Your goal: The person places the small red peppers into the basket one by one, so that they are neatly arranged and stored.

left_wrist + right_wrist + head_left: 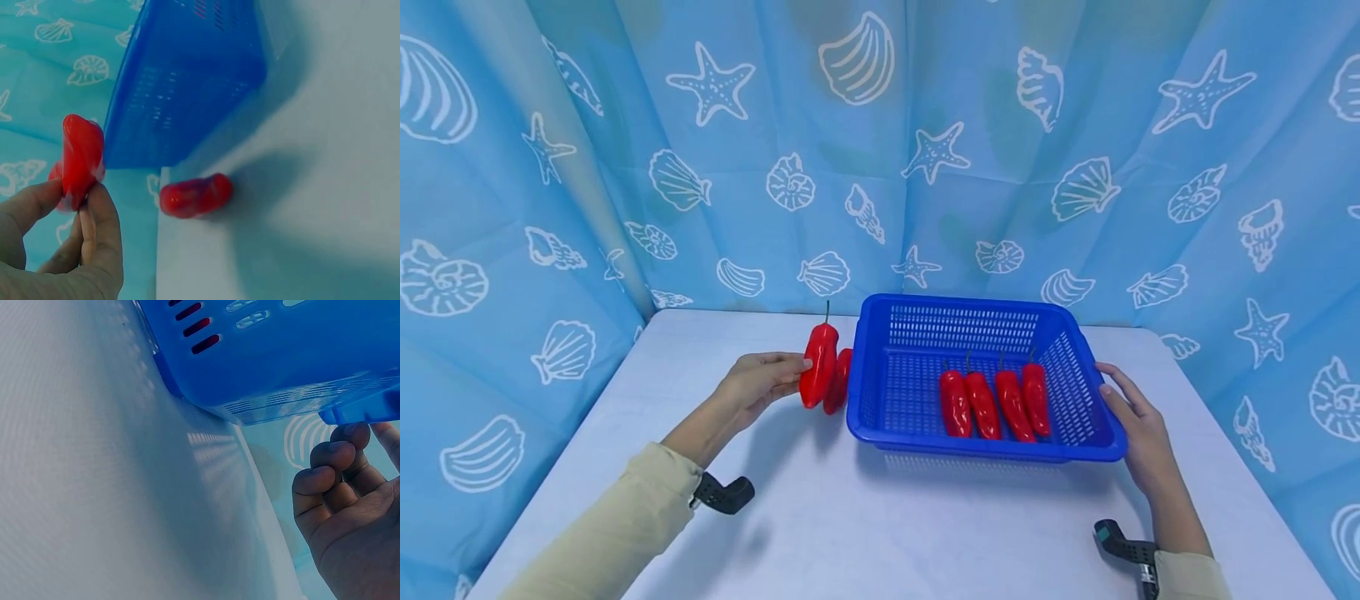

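Note:
My left hand (758, 385) pinches a red pepper (820, 360) with a thin dark stem, held upright above the table left of the basket. In the left wrist view, thumb and fingers meet around that pepper. Below it, a second red pepper (195, 195) lies on the table beside the basket, partly hidden in the head view. My right hand (1142, 433) holds the right rim of the blue plastic basket (988, 447); in the right wrist view its fingers curl below the rim. Inside the basket, several red peppers (983, 404) lie side by side toward the right.
The white table (925, 533) carries the basket near its far edge. A blue curtain (880, 150) with white shells and starfish hangs behind and along both sides. Dark devices are strapped on both wrists over beige sleeves (617, 517).

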The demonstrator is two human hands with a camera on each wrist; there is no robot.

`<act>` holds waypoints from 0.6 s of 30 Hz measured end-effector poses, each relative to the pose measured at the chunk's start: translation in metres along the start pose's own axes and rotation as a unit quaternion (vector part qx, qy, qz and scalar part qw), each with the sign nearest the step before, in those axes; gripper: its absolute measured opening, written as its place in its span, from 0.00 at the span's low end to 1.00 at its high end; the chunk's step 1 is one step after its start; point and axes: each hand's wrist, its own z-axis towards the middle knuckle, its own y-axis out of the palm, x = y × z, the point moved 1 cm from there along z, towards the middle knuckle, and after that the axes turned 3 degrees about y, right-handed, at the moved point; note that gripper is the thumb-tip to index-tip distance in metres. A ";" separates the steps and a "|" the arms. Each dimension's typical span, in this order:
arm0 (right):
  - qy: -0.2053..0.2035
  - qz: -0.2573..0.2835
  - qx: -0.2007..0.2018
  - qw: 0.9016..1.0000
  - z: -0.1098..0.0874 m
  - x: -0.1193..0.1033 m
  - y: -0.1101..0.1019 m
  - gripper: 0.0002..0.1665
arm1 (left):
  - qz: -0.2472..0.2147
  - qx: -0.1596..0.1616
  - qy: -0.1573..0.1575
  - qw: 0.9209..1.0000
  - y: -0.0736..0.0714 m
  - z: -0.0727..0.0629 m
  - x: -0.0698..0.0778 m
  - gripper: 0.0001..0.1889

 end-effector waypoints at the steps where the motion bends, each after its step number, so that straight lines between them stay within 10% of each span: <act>1: 0.000 0.000 0.000 1.000 0.000 0.000 0.000 0.37 | 0.002 -0.001 0.001 1.000 0.001 0.000 0.000 0.31; 18: 0.002 -0.009 -0.002 1.000 0.002 0.000 -0.001 0.37 | -0.010 -0.022 0.013 1.000 0.028 0.001 0.012 0.27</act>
